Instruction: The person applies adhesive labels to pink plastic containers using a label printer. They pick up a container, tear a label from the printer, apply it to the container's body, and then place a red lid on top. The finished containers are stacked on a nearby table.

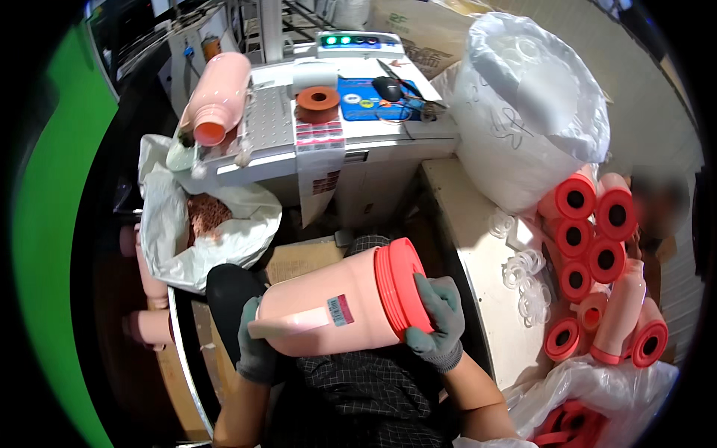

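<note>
Across my lap lies a large pink plastic flask body (321, 287), on its side, with a pale handle and a small label. At its right end is a red ribbed base ring (407, 287). My right hand (441, 317), in a grey glove, is closed around that ring, thumb at the lower edge and fingers over the far side. Gloved too, my left hand (252, 343) holds the flask's left end beside the handle; part of its fingers is hidden behind it.
A white bench ahead carries another pink flask (220, 93), an orange tape roll (318, 103), a label strip (321, 157) and a mouse (387, 89). White sacks (523, 112) stand right and a white bag (209, 239) left. Pink flasks with red bases (605, 257) and clear rings (532, 287) lie right.
</note>
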